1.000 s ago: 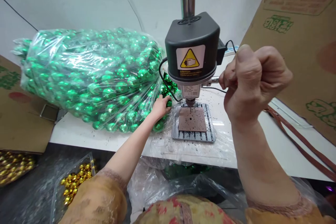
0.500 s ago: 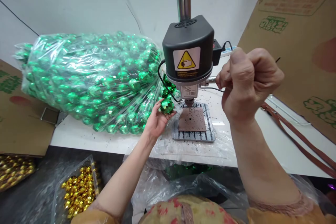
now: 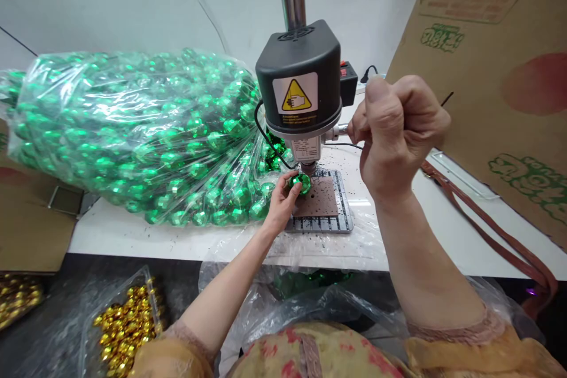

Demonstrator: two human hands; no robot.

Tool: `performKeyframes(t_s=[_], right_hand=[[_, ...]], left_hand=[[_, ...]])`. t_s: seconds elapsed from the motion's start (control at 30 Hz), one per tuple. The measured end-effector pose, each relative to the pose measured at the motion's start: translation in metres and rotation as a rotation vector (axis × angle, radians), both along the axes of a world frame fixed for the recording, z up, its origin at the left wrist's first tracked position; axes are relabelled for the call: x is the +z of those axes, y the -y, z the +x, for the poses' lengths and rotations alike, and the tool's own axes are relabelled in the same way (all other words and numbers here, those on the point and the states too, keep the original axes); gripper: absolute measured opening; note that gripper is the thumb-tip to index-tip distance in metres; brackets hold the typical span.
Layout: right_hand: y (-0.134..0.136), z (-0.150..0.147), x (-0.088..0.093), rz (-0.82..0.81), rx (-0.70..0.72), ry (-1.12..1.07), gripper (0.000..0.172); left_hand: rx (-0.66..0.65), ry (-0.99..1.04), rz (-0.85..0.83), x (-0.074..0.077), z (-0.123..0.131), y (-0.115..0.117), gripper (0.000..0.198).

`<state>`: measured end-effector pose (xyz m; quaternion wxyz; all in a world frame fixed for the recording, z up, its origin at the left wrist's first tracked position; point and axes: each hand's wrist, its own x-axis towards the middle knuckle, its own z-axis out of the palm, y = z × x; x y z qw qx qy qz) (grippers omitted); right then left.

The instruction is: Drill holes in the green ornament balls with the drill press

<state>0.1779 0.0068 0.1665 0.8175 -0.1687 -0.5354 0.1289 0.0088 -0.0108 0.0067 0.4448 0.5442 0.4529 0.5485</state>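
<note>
A shiny green faceted ball sits between the fingers and thumb of my left hand, just below the chuck of a small black drill press. Under the ball lies a brown board with a dark hole, on the slotted metal base. My right hand is closed in a fist around the press's feed handle, of which only a short metal stretch shows. The ball and fingers partly hide the chuck's lower end.
A large clear bag of green balls lies left of the press. Gold balls fill a clear tray lower left. A big carton stands at the right, beside a brown strap. Dark shavings dot the white table.
My left hand has brought the green ball rightward from beside the press to under the chuck, its fingers now closed round it. My right hand stays on the handle. The view has shifted slightly.
</note>
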Motion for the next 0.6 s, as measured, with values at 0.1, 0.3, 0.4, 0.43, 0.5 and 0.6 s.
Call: performKeyframes(t_s=[0.1, 0.3, 0.4, 0.43, 0.5, 0.6], right_hand=[[0.002, 0.0, 0.0, -0.028, -0.032, 0.02, 0.045], [0.005, -0.002, 0.002, -0.048, -0.003, -0.026, 0.048], [0.005, -0.002, 0.001, -0.111, -0.052, -0.023, 0.052], [0.006, -0.002, 0.001, -0.129, -0.067, -0.018, 0.053], [0.006, -0.002, 0.001, -0.141, -0.08, -0.008, 0.053], [0.005, -0.002, 0.001, -0.129, -0.083, 0.004, 0.053]], left_hand=[[-0.017, -0.01, 0.02, -0.004, 0.004, -0.002, 0.051], [-0.029, -0.109, 0.036, -0.006, 0.006, -0.003, 0.046], [-0.02, -0.165, 0.054, -0.009, 0.007, -0.003, 0.044], [-0.016, -0.186, 0.06, -0.01, 0.007, -0.003, 0.044], [-0.016, -0.238, 0.066, -0.012, 0.007, -0.002, 0.046], [-0.022, -0.316, 0.082, -0.015, 0.007, 0.001, 0.051]])
